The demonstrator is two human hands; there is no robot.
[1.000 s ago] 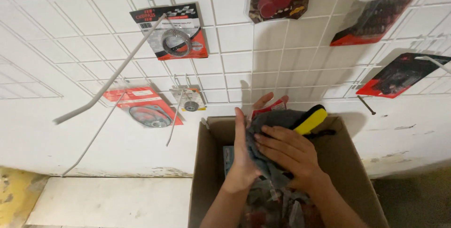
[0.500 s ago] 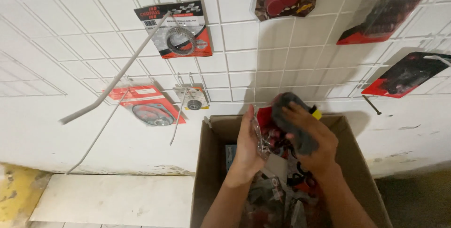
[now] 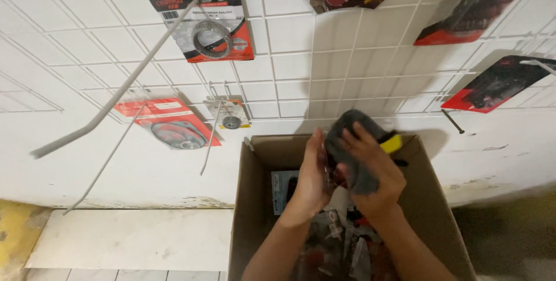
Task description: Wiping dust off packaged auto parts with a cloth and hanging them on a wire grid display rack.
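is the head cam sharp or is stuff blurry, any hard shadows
Head view: the right hand and the grey package it holds are motion-blurred; the wall's red packets read sharper; the cardboard box casts a soft shadow on the wall behind; edges bow from wide-angle distortion.

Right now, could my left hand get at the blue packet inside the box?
Probably yes: the left hand is just above the blue packet in the box, with nothing visible between them.
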